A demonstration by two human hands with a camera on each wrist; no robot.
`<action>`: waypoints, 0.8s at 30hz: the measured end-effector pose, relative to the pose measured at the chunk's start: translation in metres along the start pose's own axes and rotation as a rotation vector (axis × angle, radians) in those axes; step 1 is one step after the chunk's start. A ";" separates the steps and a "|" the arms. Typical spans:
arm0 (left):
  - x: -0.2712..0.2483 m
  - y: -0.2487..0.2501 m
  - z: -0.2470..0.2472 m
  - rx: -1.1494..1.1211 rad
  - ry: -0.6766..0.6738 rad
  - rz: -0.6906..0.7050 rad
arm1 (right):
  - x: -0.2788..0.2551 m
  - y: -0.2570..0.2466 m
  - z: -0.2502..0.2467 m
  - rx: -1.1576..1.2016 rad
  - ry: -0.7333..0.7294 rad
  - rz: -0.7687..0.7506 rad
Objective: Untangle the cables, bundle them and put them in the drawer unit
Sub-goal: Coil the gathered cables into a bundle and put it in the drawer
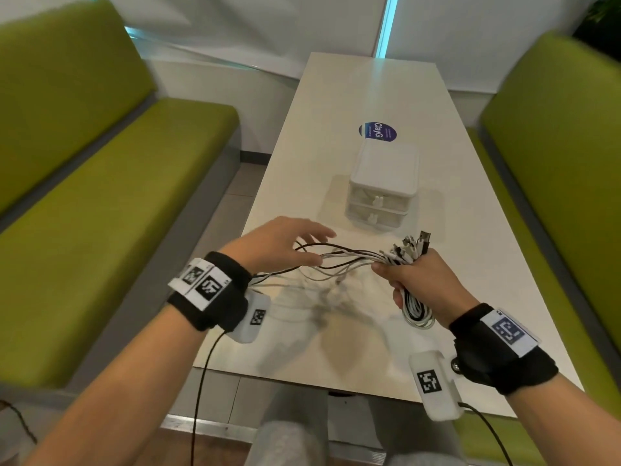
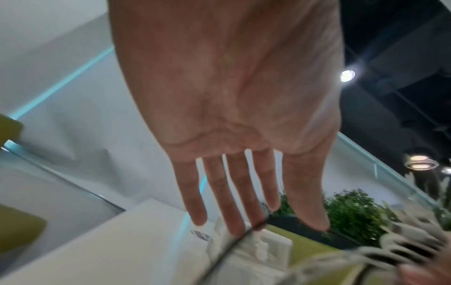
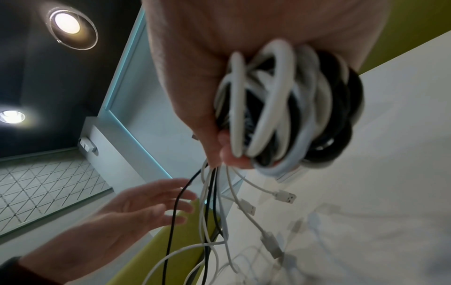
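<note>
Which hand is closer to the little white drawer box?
Left, narrowly. The left hand hovers open just before the drawer unit, fingers among loose cables. The right hand grips the bundle slightly nearer the person.

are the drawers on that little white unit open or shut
Shut. Both drawers of the drawer unit sit flush with its front in the head view, knobs showing, and no cables are inside it yet.

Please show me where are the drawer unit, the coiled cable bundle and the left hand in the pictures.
drawer unit (image 1: 386, 163): head view, on its white top.
cable bundle (image 3: 288, 108): right wrist view, on a white loop of the coil.
left hand (image 2: 231, 86): left wrist view, middle of the palm.
</note>
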State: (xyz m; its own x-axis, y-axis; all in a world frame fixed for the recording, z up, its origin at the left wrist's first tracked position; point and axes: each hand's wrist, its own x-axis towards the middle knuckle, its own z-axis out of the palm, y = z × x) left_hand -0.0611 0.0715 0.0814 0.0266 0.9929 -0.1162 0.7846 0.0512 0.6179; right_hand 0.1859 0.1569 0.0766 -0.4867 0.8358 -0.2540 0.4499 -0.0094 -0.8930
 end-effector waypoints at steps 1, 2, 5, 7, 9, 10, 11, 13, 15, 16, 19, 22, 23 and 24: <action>0.006 0.001 0.008 0.038 -0.051 -0.003 | 0.000 -0.001 0.000 0.002 0.002 -0.005; 0.011 0.001 0.014 0.064 -0.085 -0.016 | -0.001 -0.001 -0.001 0.004 0.003 -0.011; 0.013 -0.007 0.022 0.047 -0.127 -0.049 | -0.002 0.000 -0.005 -0.016 -0.004 -0.014; 0.011 -0.010 0.022 0.019 -0.149 -0.063 | -0.002 0.003 -0.008 -0.036 -0.004 -0.002; 0.004 -0.018 0.016 0.039 -0.110 -0.081 | -0.003 0.004 -0.009 -0.036 -0.002 0.006; -0.001 -0.024 0.011 0.068 -0.069 -0.102 | -0.004 0.004 -0.010 -0.038 -0.003 0.006; -0.006 -0.033 0.005 0.098 -0.022 -0.136 | -0.005 0.004 -0.011 -0.043 -0.003 0.005; -0.018 -0.054 -0.006 0.105 0.067 -0.235 | -0.006 0.004 -0.011 -0.043 -0.003 0.003; -0.026 -0.069 -0.011 0.118 0.103 -0.308 | -0.007 0.001 -0.007 -0.066 -0.026 -0.014; -0.026 -0.075 -0.011 0.152 0.102 -0.329 | -0.007 0.000 -0.004 -0.080 -0.037 -0.027; -0.028 -0.090 -0.015 0.370 0.091 -0.454 | -0.007 -0.004 0.001 -0.087 -0.048 -0.057; -0.043 -0.111 -0.022 0.488 0.145 -0.545 | -0.006 -0.005 -0.006 -0.064 -0.032 -0.043; -0.046 -0.115 -0.022 0.472 0.152 -0.556 | -0.006 -0.004 -0.008 -0.063 -0.036 -0.035; -0.047 -0.115 -0.021 0.464 0.149 -0.557 | -0.006 -0.003 -0.008 -0.067 -0.044 -0.033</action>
State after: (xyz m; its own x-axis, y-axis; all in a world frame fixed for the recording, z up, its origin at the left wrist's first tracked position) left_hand -0.1651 0.0214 0.0322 -0.5106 0.8388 -0.1892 0.8394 0.5339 0.1017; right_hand 0.1933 0.1559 0.0835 -0.5340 0.8101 -0.2419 0.4814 0.0561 -0.8747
